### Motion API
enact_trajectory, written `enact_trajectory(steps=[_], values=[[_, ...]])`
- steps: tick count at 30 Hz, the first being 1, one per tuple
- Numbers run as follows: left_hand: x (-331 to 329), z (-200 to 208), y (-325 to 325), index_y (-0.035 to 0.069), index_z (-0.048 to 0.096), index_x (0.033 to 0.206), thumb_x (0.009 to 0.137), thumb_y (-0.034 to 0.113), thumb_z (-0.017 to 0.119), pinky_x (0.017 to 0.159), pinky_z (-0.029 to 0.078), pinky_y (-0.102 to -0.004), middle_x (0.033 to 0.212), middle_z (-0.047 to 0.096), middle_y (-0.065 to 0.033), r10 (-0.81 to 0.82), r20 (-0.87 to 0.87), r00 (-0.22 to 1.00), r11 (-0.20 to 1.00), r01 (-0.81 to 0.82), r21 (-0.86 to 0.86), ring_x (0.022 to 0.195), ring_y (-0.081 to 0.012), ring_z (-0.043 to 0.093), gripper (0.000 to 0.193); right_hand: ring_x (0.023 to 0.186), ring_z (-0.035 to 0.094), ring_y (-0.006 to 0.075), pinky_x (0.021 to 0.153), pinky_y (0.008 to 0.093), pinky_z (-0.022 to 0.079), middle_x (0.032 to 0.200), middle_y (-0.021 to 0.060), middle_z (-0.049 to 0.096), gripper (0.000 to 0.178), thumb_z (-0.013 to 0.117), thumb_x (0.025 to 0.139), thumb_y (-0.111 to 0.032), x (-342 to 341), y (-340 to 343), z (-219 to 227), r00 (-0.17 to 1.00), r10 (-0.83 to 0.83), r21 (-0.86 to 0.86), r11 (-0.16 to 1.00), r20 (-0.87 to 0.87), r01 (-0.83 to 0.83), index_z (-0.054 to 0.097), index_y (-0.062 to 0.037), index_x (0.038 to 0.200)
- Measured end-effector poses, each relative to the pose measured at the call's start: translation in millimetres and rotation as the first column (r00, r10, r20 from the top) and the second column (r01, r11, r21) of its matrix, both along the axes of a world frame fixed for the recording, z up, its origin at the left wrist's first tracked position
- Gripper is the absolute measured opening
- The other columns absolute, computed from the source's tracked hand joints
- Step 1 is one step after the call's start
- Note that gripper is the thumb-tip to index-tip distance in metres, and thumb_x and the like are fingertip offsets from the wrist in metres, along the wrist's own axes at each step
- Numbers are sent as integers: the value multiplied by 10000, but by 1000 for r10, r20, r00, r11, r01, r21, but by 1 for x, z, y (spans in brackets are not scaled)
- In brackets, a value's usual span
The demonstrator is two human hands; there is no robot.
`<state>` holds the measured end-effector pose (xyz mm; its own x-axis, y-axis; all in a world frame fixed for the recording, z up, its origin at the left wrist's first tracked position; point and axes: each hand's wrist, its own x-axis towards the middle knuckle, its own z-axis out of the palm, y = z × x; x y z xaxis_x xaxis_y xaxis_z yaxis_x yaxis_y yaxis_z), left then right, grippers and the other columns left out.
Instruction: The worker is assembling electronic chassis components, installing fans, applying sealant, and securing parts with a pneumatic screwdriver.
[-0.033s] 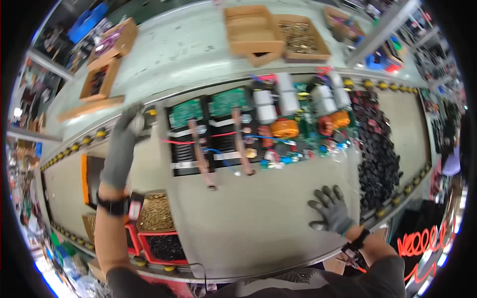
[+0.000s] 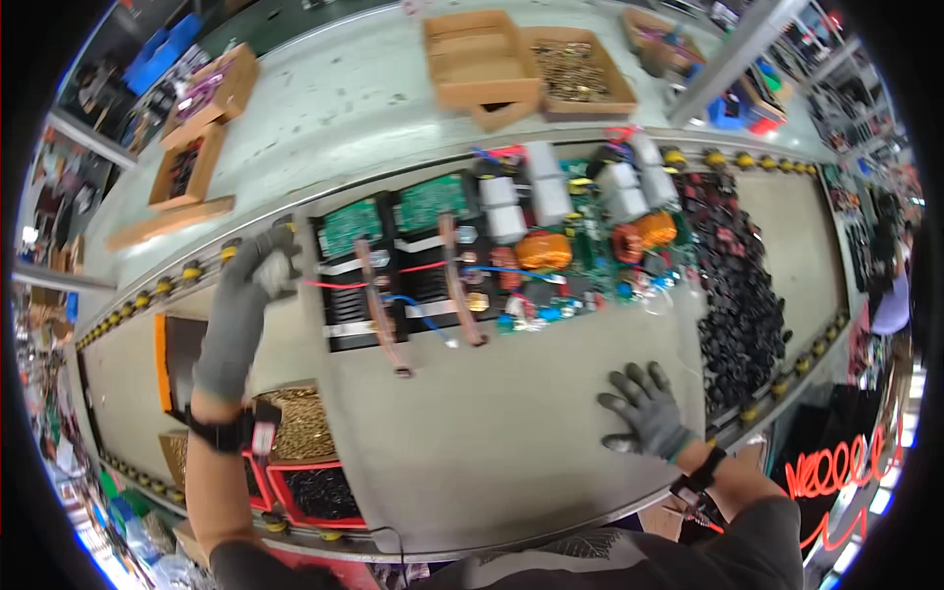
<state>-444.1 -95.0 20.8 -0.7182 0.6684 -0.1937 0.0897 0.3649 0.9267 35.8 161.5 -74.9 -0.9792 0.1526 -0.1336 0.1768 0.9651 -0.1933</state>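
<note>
My left hand (image 2: 254, 270), in a grey glove, is at the left edge of a grey board (image 2: 492, 423). Its fingers look bent but are blurred, and I cannot make out anything in them. My right hand (image 2: 644, 411), gloved too, is over the right part of that board with its fingers spread, holding nothing. Between the hands, along the far side, are two black finned units with green circuit boards (image 2: 351, 228) and copper-coloured strips (image 2: 380, 310). Beside them stand circuit boards with white blocks (image 2: 506, 221), orange coils (image 2: 543, 251) and blue parts.
A heap of small black parts (image 2: 737, 324) lies right of the board. Near my left forearm are a box of brass-coloured parts (image 2: 295, 421) and a red bin (image 2: 315, 492). Cardboard boxes (image 2: 482, 74) stand on the far pale bench (image 2: 344, 108). Yellow-black rollers (image 2: 162, 287) line the conveyor.
My left hand has come slightly nearer along the board's left edge. The whole view has shifted a little, with the boards now further left. My right hand stays spread.
</note>
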Motion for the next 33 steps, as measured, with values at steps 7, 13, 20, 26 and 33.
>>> enact_trajectory(steps=[7, 13, 20, 26, 33], values=[[184, 47, 41, 28, 640, 1173, 912, 245, 655, 905, 501, -355, 1113, 672, -161, -515, -115, 850, 843, 477, -247, 1030, -289, 658, 340, 1357, 372, 356, 1127, 574, 208, 1463, 112, 421, 664, 569, 840, -582, 0, 0, -11, 995, 57, -96, 993, -84, -65, 481, -213, 1385], [331, 6, 42, 25, 635, 1170, 908, 235, 653, 811, 529, -339, 1023, 687, -155, -737, -340, 585, 675, 668, -313, 927, -268, 685, 336, 1399, 312, 356, 1153, 563, 180, 1481, 145, 392, 689, 638, 832, -495, 9, -14, -44, 965, 58, -93, 992, -257, -84, 452, -165, 1407], [453, -6, 4, 24, 632, 1198, 926, 302, 615, 852, 499, -346, 1048, 691, -134, -821, -150, 551, 570, 806, -160, 951, -265, 661, 390, 1001, 612, 333, 869, 431, 483, 1065, 128, 647, 395, 653, 799, -266, 111, -86, 66, 996, 78, -337, 937, -47, -89, 623, -121, 1165], [477, 8, -20, 8, 624, 1207, 938, 197, 587, 939, 462, -337, 1113, 682, -141, -884, -184, 429, 467, 790, -398, 1065, -259, 635, 331, 994, 644, 243, 889, 365, 495, 1105, 125, 670, 350, 643, 904, -223, 358, -86, 216, 896, -219, -575, 816, -387, -49, 612, -36, 1199], [487, 23, 6, 17, 635, 1193, 948, 240, 602, 947, 456, -341, 1127, 676, -128, -892, -186, 412, 452, 790, -414, 1094, -247, 621, 333, 922, 622, 123, 825, 300, 532, 1120, 14, 644, 412, 569, 963, -332, 618, -38, 291, -20, -789, -520, 385, -614, 762, 585, -80, 1288]])
